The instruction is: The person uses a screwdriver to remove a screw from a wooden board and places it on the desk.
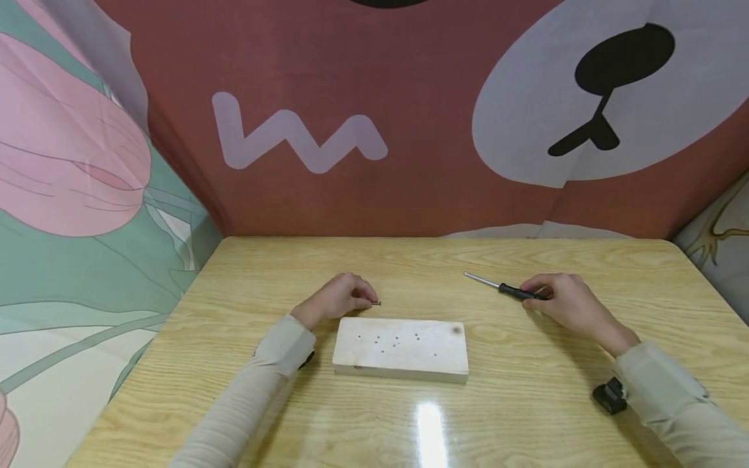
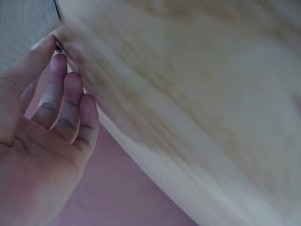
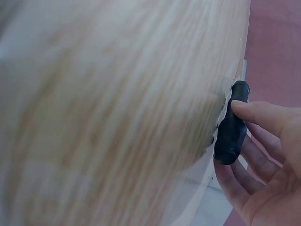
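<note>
My left hand point(image 1: 339, 297) pinches a small screw point(image 1: 377, 303) between thumb and fingertips, just behind the far left corner of a pale wooden block point(image 1: 404, 359). In the left wrist view a bit of the screw's dark thread point(image 2: 59, 48) shows between the fingertips. Several small holes dot the block's top. Off to the right, my right hand point(image 1: 564, 300) grips the black handle of a screwdriver point(image 1: 515, 292), whose metal shaft points left and away from me. Seen from the right wrist, the thumb lies on one side of the handle point(image 3: 231, 127) and fingers on the other.
Both hands are over a wood-grain table point(image 1: 526, 416). A cloth wall with a printed bear face point(image 1: 409, 78) rises at its far edge, and a flower-print cloth point(image 1: 70, 162) hangs at the left. Black wrist cameras point(image 1: 610, 396) hang below the sleeves.
</note>
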The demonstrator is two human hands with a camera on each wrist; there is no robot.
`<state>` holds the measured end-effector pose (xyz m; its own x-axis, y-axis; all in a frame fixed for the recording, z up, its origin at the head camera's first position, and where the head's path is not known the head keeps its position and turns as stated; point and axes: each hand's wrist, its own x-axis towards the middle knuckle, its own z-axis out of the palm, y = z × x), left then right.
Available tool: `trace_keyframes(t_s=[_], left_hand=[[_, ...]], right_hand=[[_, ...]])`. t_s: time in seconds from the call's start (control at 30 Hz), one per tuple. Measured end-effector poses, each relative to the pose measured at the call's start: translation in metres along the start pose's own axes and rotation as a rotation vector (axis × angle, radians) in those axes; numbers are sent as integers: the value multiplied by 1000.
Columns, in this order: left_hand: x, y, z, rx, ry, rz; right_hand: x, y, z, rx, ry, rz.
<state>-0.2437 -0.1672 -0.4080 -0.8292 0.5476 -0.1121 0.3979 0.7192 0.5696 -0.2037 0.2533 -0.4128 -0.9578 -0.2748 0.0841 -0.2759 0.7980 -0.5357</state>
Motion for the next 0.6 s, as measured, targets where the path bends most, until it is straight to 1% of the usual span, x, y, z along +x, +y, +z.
trace_keyframes(t_s=[0.17, 0.3, 0.47, 0.6], left_hand=[[0, -1, 0, 6, 10, 4], [0, -2, -2, 5, 39, -1], [-3, -1, -5, 2, 91, 5], [-6, -1, -6, 13, 153, 26]], right_hand=[[1, 0, 0, 5, -17, 23], [2, 0, 0, 18, -25, 21], [0, 1, -3, 25, -34, 36], [0, 2, -6, 17, -32, 45]])
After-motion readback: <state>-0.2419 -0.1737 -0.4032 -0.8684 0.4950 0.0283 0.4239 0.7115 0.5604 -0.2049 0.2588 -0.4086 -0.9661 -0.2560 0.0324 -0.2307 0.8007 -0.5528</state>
